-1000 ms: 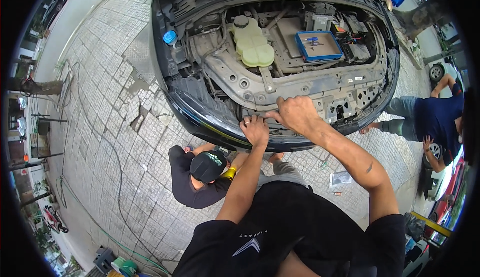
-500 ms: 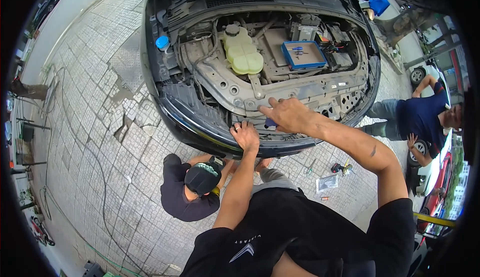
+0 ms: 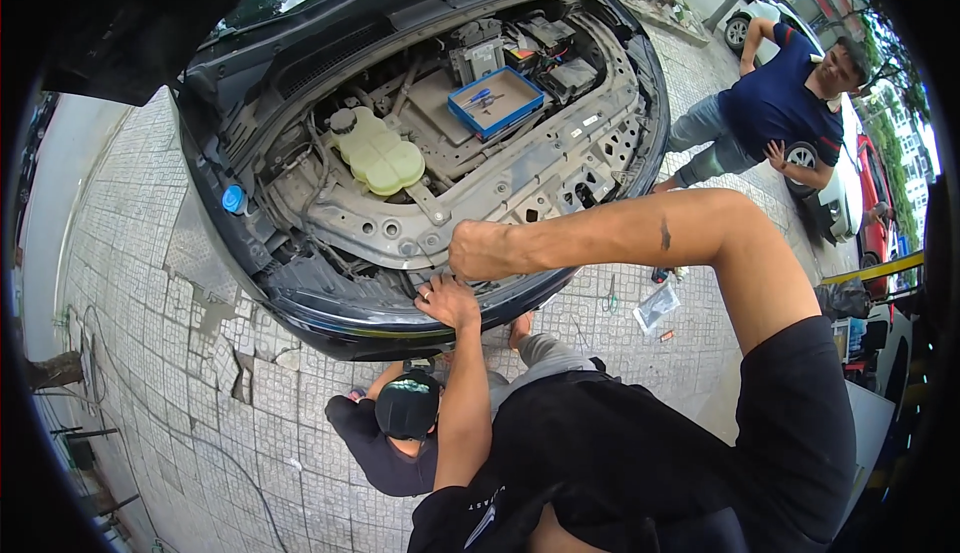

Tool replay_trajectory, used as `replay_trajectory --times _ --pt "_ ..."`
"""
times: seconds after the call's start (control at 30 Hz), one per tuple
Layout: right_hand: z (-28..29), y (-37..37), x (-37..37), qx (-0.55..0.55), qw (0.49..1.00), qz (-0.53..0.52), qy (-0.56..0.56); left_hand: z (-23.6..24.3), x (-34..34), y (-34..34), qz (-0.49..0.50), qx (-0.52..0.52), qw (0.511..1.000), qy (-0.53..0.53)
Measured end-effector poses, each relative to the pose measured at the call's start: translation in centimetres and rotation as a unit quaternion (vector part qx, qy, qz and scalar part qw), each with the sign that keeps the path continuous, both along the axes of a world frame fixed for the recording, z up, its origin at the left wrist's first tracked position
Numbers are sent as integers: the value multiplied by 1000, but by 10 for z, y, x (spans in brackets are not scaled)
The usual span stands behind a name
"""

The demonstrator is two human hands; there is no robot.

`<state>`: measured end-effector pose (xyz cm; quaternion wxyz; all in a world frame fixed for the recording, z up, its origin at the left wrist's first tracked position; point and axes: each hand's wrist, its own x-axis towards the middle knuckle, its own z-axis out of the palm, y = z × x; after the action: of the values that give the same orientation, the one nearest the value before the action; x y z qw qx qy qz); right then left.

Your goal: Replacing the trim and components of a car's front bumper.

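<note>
My left hand [image 3: 448, 300] rests on the front edge of a dark car [image 3: 330, 331], fingers apart over the black trim behind the bumper; a ring shows on one finger. Just above it, my right hand [image 3: 485, 250] is curled closed with its back turned up, at the metal front crossmember [image 3: 520, 181]. Whatever lies inside its fingers is hidden. Farther in stands a pale yellow-green coolant tank [image 3: 380, 156] with a black cap. A blue tray [image 3: 497, 101] holding a few small tools sits across the engine bay, clear of both hands.
A person in a black cap [image 3: 408, 406] crouches by the bumper at my left. Another person in a navy shirt [image 3: 765, 93] stands beyond the car's right side. A clear plastic bag [image 3: 657, 309] and scissors [image 3: 612, 295] lie on the paving. A blue cap [image 3: 234, 199] tops a filler neck.
The view has turned and shifted, so the car sits farther left. My right hand's extended index finger has curled in, and the dark blue thing under that hand no longer shows.
</note>
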<state>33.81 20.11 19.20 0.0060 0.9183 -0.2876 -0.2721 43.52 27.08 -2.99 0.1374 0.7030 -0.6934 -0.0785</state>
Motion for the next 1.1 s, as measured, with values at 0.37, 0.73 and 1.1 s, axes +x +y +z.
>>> replay_trajectory --times 0.37,0.73,1.1 --pt "4 9 5 97 942 -300 -113 -1 -2 -3 -19 9 1000 -11" --pt "7 -12 6 124 926 -347 -83 1 -5 -3 2 23 1000 -12" --pt "4 -2 28 46 994 -42 87 5 -1 -3 8 54 998 -21"
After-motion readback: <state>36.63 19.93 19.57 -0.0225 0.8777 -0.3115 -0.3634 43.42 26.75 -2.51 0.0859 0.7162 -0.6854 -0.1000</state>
